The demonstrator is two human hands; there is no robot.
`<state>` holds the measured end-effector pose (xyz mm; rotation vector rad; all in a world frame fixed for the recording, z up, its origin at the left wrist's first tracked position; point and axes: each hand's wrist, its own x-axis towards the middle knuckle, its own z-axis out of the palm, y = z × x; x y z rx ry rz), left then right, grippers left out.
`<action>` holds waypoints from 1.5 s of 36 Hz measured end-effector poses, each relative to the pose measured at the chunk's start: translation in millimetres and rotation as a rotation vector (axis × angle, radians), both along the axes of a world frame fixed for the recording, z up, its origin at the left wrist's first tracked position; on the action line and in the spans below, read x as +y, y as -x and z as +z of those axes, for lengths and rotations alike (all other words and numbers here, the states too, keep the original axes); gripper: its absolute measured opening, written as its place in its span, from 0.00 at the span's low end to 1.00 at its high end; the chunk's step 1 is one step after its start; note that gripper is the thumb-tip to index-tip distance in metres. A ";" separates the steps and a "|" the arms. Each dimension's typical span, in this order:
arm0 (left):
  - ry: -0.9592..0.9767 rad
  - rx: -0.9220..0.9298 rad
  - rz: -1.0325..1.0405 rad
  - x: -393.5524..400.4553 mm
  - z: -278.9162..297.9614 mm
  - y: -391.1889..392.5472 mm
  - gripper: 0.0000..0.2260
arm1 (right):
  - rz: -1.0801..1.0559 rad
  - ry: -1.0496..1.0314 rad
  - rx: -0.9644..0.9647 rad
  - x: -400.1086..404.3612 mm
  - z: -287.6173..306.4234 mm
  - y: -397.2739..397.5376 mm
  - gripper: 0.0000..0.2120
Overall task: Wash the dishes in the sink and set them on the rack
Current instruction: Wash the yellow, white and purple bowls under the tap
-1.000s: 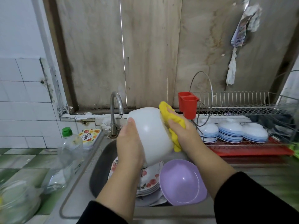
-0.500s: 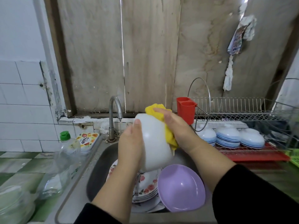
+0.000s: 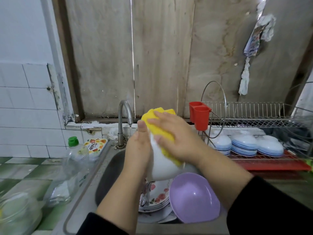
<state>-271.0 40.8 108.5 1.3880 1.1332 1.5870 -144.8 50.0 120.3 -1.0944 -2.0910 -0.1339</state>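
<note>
A white bowl [image 3: 160, 164] is held above the sink [image 3: 108, 168], bottom turned toward me. My left hand [image 3: 138, 150] grips its left side, thumb up along the rim. My right hand [image 3: 176, 139] presses a yellow sponge cloth [image 3: 158, 122] over the bowl's top and right side. Below in the sink lie a stack of floral plates [image 3: 157, 195] and a purple bowl [image 3: 194, 200]. The wire dish rack [image 3: 254, 116] stands at the right, with stacks of blue-rimmed white bowls [image 3: 244, 145] on its lower tier over a red tray [image 3: 271, 164].
A curved tap [image 3: 124, 116] stands behind the sink. A clear soap bottle with green cap [image 3: 75, 160] and a printed box [image 3: 94, 146] sit on the left counter. A red cutlery holder [image 3: 199, 115] hangs on the rack's left end. A clear container [image 3: 18, 212] is at bottom left.
My right hand has slid the yellow sponge from the bowl's right side up over its top and toward my left hand. The bowl has turned more upright between my hands.
</note>
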 end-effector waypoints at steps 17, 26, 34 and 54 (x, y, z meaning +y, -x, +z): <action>0.196 -0.796 -0.304 13.4 -4.1 -4.1 0.20 | 0.394 0.872 1.542 16.4 -13.8 -31.8 0.31; 0.276 -0.736 -0.247 -3.8 10.4 -37.0 0.20 | 0.128 0.572 1.652 0.4 -65.4 18.1 0.25; 0.334 -0.627 -0.495 -3.2 3.7 -31.8 0.24 | -0.092 -0.074 0.529 3.5 -49.8 7.6 0.22; 0.338 -0.883 -0.614 -2.1 3.7 -21.1 0.23 | -0.050 -0.173 0.780 1.9 -73.0 3.2 0.25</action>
